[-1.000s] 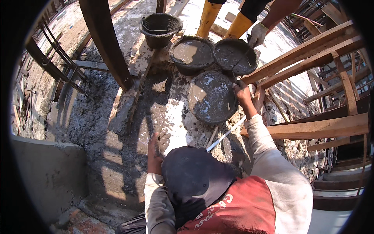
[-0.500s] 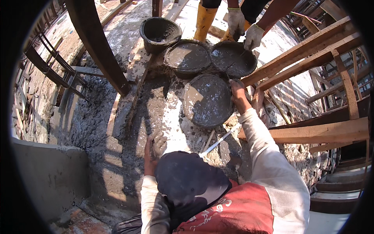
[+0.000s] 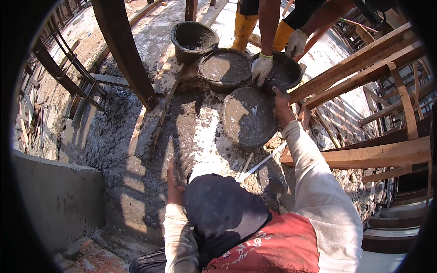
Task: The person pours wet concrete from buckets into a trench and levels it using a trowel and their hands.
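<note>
My right hand (image 3: pixel 283 107) grips the right rim of a dark bucket (image 3: pixel 250 117) full of wet grey mortar. A co-worker's gloved hand (image 3: pixel 262 68) reaches to the far edge of the same bucket, near its handle. The co-worker's other gloved hand (image 3: pixel 297 43) is by the rim of a second mortar bucket (image 3: pixel 286 73) behind it. My left hand (image 3: pixel 174 182) holds nothing; its fingers are stretched out above the wet mortar floor (image 3: pixel 170 123).
Another full bucket (image 3: pixel 225 68) and a bucket with a low mortar level (image 3: pixel 195 41) stand at the back. A dark post (image 3: pixel 123 54) rises left of centre. Timber beams (image 3: pixel 359 157) lie at right. A low plastered wall (image 3: pixel 59 200) stands at left.
The co-worker's gloved hand has come from the back bucket to the far edge of the bucket I hold. The view has shifted slightly. My right hand stays on the rim.
</note>
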The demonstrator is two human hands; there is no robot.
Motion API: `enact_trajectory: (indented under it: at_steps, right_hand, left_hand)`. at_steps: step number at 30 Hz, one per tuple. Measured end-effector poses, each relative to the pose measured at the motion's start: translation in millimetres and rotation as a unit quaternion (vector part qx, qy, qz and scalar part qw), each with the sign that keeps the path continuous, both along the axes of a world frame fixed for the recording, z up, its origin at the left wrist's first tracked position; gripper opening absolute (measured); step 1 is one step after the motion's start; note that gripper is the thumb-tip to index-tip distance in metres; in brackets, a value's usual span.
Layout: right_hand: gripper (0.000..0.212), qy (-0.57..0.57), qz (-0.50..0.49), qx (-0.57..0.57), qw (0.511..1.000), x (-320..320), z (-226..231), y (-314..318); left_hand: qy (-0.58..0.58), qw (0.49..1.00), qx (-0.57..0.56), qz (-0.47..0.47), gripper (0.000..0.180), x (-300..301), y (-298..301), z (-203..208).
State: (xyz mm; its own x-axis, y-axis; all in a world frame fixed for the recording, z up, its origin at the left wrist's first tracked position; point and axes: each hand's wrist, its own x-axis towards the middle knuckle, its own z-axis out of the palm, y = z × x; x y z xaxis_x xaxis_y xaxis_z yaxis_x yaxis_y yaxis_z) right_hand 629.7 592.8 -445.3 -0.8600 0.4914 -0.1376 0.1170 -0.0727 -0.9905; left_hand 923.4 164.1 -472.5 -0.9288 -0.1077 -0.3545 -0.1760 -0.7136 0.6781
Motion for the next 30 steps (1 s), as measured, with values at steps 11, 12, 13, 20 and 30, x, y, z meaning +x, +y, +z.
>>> enact_trajectory:
  at_steps: [11, 12, 13, 20, 30]
  right_hand:
    - [0.035, 0.255, 0.249, 0.278, 0.892, 94, 101, -51]
    - [0.040, 0.142, 0.274, 0.086, 0.947, 107, 112, -68]
    - [0.040, 0.109, 0.287, 0.173, 0.936, 113, 121, -75]
    - [0.038, -0.043, 0.292, 0.249, 0.923, 158, 138, -145]
    - [0.025, 0.007, 0.231, 0.037, 0.972, 206, 157, -239]
  left_hand:
    - [-0.040, 0.996, -0.006, -0.080, 0.062, -13, 16, 24]
    - [-0.037, 0.994, 0.011, -0.098, 0.062, -15, 19, 3]
    - [-0.033, 0.993, 0.028, -0.113, 0.061, -16, 22, -20]
    - [-0.070, 0.981, 0.100, -0.150, 0.048, -4, 57, -10]
    - [-0.081, 0.976, 0.193, -0.052, 0.051, 48, 55, -58]
